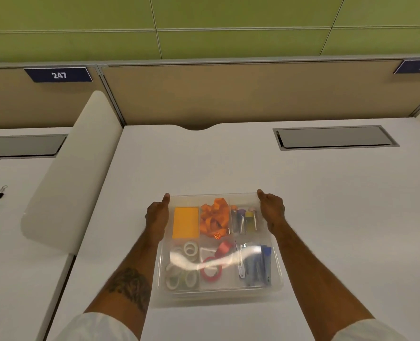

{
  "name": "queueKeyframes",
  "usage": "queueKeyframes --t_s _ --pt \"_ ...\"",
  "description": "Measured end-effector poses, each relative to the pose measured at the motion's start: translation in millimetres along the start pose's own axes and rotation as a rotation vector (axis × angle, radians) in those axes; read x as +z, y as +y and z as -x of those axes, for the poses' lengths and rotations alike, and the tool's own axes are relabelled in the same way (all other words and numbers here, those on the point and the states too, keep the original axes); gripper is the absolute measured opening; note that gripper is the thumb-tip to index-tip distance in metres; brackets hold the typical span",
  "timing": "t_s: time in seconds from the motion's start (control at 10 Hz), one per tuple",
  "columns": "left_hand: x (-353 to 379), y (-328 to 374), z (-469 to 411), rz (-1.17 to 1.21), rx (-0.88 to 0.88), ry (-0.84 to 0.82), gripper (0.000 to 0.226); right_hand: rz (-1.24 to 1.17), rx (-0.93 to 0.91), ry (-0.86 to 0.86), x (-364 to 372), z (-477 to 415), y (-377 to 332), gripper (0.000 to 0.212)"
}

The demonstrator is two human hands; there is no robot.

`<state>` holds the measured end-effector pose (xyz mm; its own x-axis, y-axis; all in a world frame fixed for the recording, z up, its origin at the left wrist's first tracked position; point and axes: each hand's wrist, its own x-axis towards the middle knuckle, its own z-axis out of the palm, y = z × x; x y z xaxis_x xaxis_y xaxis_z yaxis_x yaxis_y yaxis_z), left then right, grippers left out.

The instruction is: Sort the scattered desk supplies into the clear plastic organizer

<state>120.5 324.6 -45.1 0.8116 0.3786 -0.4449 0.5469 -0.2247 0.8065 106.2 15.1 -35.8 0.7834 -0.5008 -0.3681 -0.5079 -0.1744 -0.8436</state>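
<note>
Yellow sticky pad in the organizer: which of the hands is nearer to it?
Left. The left hand grips the organizer wall right beside the yellow sticky pad; the right hand holds the opposite wall, two compartments away.

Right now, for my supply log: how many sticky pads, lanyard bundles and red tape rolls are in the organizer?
Yellow sticky pad: 1
Orange lanyard bundle: 1
Red tape rolls: 2
Total in the organizer: 4

"247" on blue plate [58,75], left partition; "248" on blue plate [419,66], right.
</note>
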Motion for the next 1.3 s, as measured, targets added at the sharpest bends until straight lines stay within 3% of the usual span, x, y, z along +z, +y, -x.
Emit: queueKeyframes --t_s 0.5,0.7,0.8,0.9,1.0,1.3 --pt "9 -5 -5 -0.046 -0.020 0.039 0.055 0.103 -0.072 -0.005 10 -11 8 0.037" --pt "4 6 9 -0.322 0.022 0.137 0.068 0.146 -0.094 -0.018 0 -7 7 0.047" --pt "2 10 22 -0.467 0.183 0.213 0.066 0.217 -0.099 0.012 -8 -1 2 0.052" --pt "1 6 33 -0.680 0.472 0.170 0.067 0.352 -0.207 0.080 -12 10 0 0.052" --pt "1 0 42 -0.866 0.620 0.036 0.078 0.499 -0.351 0.090 -13 28 2 0.054" --pt "1 -19 80 -1.131 0.777 -0.042 0.095 0.950 -0.556 -0.022 -14 84 14 0.090"
